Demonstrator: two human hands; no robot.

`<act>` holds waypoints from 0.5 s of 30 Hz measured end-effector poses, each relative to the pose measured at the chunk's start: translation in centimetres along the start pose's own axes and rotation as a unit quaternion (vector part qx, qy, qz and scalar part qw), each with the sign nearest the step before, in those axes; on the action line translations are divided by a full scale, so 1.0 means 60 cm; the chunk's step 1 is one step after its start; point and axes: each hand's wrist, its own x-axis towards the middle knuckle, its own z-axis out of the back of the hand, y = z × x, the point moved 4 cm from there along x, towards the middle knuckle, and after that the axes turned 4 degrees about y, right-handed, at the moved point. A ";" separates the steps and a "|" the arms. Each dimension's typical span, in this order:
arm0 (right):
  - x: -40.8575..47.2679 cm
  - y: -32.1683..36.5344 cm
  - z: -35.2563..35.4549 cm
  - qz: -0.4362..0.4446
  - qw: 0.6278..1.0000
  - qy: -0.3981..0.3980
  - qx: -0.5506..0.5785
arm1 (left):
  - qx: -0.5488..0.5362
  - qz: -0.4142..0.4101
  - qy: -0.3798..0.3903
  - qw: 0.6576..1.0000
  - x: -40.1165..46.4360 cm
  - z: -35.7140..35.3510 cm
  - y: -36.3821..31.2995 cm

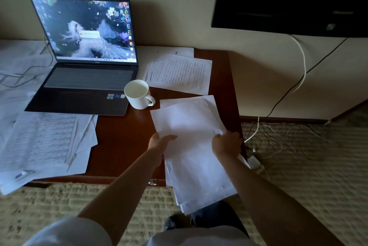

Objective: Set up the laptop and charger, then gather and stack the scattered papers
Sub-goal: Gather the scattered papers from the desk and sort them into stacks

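Left hand (159,146) and right hand (226,144) each grip the paper stack (191,126); overhanging the surface (123,136), its uneven sheets may slip floorward.

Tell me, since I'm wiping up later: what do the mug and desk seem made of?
Mug: probably glazed ceramic, white and smooth with a soft sheen and thick rim. Desk: looks like reddish-brown wood or veneer, polished; it reflects light faintly. Solid or laminate cannot be told.

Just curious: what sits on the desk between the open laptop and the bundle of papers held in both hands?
In the head view, a white mug stands between the laptop and the held papers, on bare brown desk.
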 end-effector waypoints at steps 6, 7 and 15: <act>0.019 -0.008 -0.010 -0.005 0.999 -0.010 -0.050 | 0.025 -0.010 0.024 0.999 -0.005 -0.027 -0.003; 0.024 -0.011 -0.009 -0.010 0.998 -0.013 -0.057 | 0.028 -0.019 0.024 0.999 -0.005 -0.031 -0.002; 0.020 -0.024 -0.001 0.010 0.978 0.056 0.200 | 0.078 -0.159 -0.012 0.984 -0.050 -0.035 -0.039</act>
